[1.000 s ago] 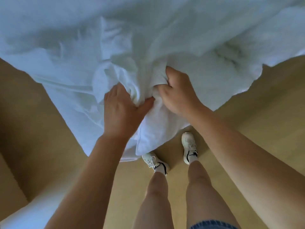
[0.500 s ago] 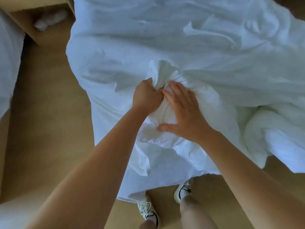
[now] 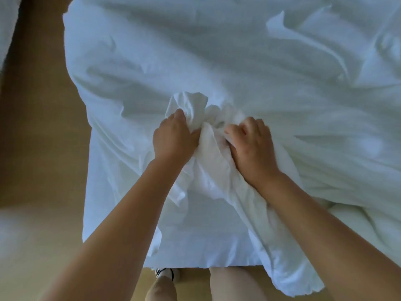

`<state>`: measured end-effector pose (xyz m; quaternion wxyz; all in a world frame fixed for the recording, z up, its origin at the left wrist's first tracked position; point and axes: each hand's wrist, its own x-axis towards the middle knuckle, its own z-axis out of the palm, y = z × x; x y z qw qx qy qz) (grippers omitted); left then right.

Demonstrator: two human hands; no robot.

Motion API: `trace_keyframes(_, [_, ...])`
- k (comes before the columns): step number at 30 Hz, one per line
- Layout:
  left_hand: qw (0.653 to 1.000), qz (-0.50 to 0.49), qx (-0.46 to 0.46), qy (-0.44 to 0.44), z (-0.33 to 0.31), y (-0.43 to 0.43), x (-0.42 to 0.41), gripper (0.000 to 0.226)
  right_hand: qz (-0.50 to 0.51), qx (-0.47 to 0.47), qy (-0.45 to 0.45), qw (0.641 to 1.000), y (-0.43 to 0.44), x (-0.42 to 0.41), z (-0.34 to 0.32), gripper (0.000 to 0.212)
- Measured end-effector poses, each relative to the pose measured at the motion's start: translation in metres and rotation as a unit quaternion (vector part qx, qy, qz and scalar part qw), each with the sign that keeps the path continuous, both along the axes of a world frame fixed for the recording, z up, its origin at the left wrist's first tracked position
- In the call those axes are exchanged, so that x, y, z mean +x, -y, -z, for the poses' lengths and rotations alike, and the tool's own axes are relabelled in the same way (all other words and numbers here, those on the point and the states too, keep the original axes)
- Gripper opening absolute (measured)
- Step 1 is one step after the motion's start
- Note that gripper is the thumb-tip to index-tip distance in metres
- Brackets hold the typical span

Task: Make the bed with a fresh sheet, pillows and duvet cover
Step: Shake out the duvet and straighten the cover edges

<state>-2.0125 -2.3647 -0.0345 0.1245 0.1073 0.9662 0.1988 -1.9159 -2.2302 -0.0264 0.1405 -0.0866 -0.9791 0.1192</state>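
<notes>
A white duvet cover (image 3: 217,61) spreads over most of the view, wrinkled, its near edge hanging in front of my legs. At its middle the cloth is bunched into a knot of folds. My left hand (image 3: 173,137) grips the left side of that bunch with curled fingers. My right hand (image 3: 251,146) clutches the right side, fingertips dug into the fabric. The thicker white duvet (image 3: 368,224) shows at the lower right, partly under the cover.
Tan floor (image 3: 43,148) runs along the left and under my feet. More white bedding (image 3: 6,22) shows at the far upper left edge. My legs and one shoe (image 3: 165,274) stand at the bottom, just behind the cover's hanging edge.
The cover has spread wider and hangs lower, hiding most of my feet. My right hand went from lying flat on the bunch to clutching it. My left hand has kept its grip throughout.
</notes>
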Motion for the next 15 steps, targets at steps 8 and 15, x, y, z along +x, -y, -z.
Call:
trace_keyframes(8, [0.994,0.040,0.057,-0.079,0.017,0.006,0.026,0.078,0.035,-0.211,0.445,0.870,0.008,0.029,-0.016,0.128])
trace_keyframes(15, [0.984,0.116,-0.023,0.136,0.025,0.008,0.013,0.123,0.090,-0.120,0.243,0.958,0.012,0.041,-0.006,0.061])
